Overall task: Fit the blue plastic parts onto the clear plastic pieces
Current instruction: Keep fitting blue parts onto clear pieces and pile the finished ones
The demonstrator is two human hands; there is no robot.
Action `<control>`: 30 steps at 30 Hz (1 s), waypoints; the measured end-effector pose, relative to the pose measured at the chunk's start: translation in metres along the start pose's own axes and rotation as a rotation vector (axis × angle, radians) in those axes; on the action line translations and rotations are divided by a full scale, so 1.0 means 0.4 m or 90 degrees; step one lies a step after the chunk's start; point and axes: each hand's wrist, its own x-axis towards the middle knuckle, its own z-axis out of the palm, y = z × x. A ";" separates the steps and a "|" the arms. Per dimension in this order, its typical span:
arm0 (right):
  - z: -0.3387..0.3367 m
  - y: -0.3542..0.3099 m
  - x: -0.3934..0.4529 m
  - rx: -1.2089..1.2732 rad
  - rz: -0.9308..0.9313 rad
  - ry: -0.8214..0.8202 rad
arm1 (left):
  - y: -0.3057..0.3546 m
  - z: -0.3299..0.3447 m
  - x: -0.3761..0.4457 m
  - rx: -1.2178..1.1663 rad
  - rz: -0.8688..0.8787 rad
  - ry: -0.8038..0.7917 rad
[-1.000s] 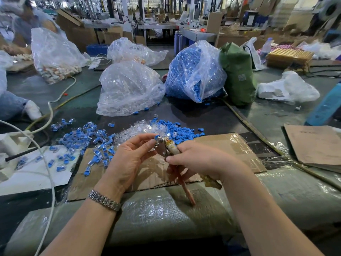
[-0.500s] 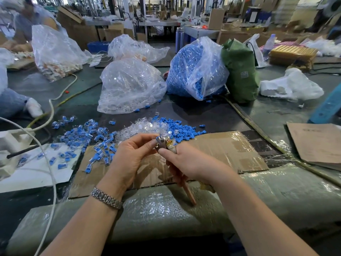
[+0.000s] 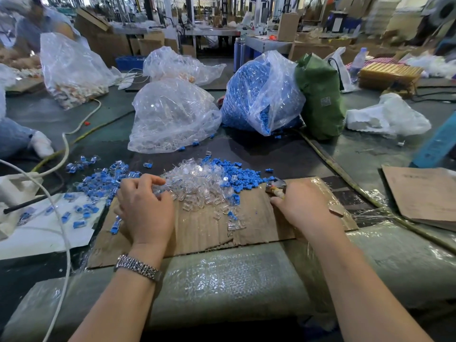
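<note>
A heap of clear plastic pieces (image 3: 197,186) lies at the far edge of a cardboard sheet (image 3: 204,230). Loose blue parts (image 3: 243,174) spread behind and right of it. Fitted blue-and-clear pieces (image 3: 103,178) are scattered to the left. My left hand (image 3: 145,208) rests at the left edge of the clear heap, fingers curled among the pieces; whether it holds one is hidden. My right hand (image 3: 303,208) lies on the cardboard to the right and grips a small metal hand tool (image 3: 275,187) with a tan handle.
Behind the heaps stand a clear bag of clear pieces (image 3: 172,117), a bag of blue parts (image 3: 261,95) and a green bag (image 3: 320,97). White cables (image 3: 61,156) run at the left. A cardboard piece (image 3: 422,193) lies right. Another person (image 3: 37,23) works at far left.
Both hands have parted and dropped from in front of me. The left went down-left onto the clear heap, the right went right onto the cardboard with the tool.
</note>
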 end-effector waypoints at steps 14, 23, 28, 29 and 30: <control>0.069 -0.119 0.042 -0.077 -0.238 0.188 | 0.031 0.040 -0.056 0.046 0.377 -0.265; 0.082 -0.110 0.009 -0.026 -0.242 0.178 | 0.024 0.052 -0.062 0.047 0.376 -0.273; 0.084 -0.094 -0.009 0.008 -0.267 0.165 | 0.021 0.055 -0.059 0.043 0.362 -0.272; 0.086 -0.093 -0.011 0.015 -0.263 0.170 | 0.020 0.055 -0.059 0.041 0.362 -0.275; 0.089 -0.092 -0.012 0.022 -0.253 0.180 | 0.020 0.056 -0.060 0.037 0.362 -0.275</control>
